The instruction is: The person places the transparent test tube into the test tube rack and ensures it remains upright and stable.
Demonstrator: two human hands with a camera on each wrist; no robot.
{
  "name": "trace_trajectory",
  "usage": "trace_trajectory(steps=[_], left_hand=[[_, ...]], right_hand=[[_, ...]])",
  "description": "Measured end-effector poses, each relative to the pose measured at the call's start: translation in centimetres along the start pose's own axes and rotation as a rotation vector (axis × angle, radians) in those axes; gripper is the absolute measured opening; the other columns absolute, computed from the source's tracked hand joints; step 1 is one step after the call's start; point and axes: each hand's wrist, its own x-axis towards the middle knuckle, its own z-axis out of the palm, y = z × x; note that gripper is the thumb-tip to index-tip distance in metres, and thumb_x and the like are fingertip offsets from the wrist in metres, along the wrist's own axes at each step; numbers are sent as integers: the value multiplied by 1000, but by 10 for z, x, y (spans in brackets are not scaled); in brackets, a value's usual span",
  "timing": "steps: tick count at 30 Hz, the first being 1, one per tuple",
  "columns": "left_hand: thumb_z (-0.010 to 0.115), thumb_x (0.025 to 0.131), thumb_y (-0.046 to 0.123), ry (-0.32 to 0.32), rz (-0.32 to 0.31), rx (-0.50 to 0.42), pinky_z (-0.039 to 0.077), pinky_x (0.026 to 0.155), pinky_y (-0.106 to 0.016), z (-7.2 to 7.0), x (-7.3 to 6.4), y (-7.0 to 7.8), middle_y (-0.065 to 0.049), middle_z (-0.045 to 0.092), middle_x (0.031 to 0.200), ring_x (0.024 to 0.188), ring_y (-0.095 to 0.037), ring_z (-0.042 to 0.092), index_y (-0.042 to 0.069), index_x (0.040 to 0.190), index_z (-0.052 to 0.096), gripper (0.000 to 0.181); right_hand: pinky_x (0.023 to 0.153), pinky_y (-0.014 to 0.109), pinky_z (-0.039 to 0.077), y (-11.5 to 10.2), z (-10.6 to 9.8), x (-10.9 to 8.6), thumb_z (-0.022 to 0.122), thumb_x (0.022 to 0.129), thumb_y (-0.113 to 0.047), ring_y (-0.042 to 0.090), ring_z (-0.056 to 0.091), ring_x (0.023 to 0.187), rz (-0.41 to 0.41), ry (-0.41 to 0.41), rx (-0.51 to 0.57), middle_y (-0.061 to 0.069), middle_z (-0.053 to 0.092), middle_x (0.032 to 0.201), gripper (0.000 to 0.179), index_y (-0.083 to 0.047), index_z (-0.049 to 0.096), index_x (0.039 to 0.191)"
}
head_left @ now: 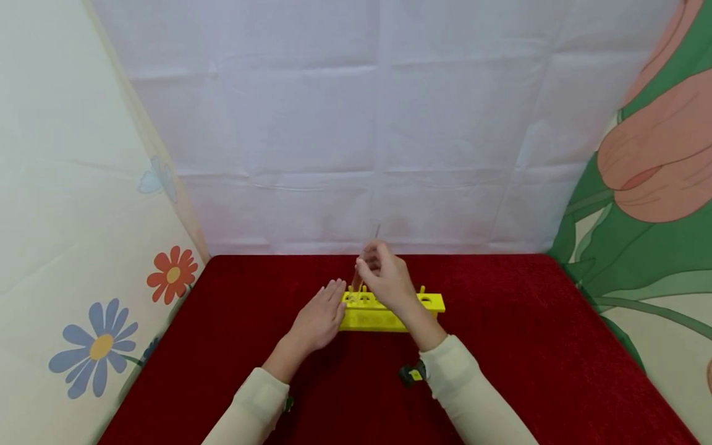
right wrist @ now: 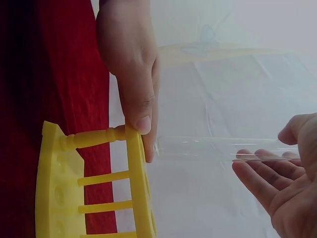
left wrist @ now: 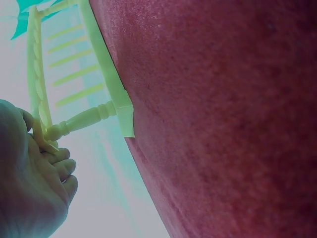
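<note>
A yellow test tube rack [head_left: 372, 320] stands on the red cloth, with round holes along its top plate and short pegs behind them. My left hand [head_left: 319, 316] is at its left end; in the left wrist view, thumb and fingers hold the end of the top plate [left wrist: 37, 74]. Above the rack, my right hand [head_left: 386, 275] pinches a clear glass test tube [right wrist: 198, 148] between thumb and fingers. The tube is roughly upright, slightly tilted. Its lower end is close to the plate beside my left fingertips; whether it enters a hole I cannot tell.
Red velvety cloth [head_left: 517, 346] covers the table. A white creased sheet [head_left: 311, 123] hangs behind its far edge. Flower-printed cloths flank it at left [head_left: 72, 216] and right [head_left: 651, 259]. A black wrist device [head_left: 410, 374] sits under the right sleeve.
</note>
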Motion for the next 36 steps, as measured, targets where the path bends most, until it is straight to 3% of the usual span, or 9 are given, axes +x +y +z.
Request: trace_trajectory(steps=[25, 36], left_hand=[[31, 112, 31, -6, 0, 1, 21, 126, -43, 0, 1, 0, -14, 30, 164, 153, -27, 24, 0, 158, 29, 56], [31, 112, 30, 3, 9, 2, 23, 125, -45, 3, 0, -3, -16, 31, 163, 153, -29, 26, 0, 158, 29, 55]], right_hand=[[76, 32, 61, 7, 10, 1, 63, 100, -10, 18, 70, 86, -82, -4, -28, 9, 69, 101, 21, -3, 56, 118], [77, 31, 62, 9, 14, 0, 64, 100, -10, 17, 70, 85, -76, -24, -23, 8, 68, 99, 20, -5, 55, 117]])
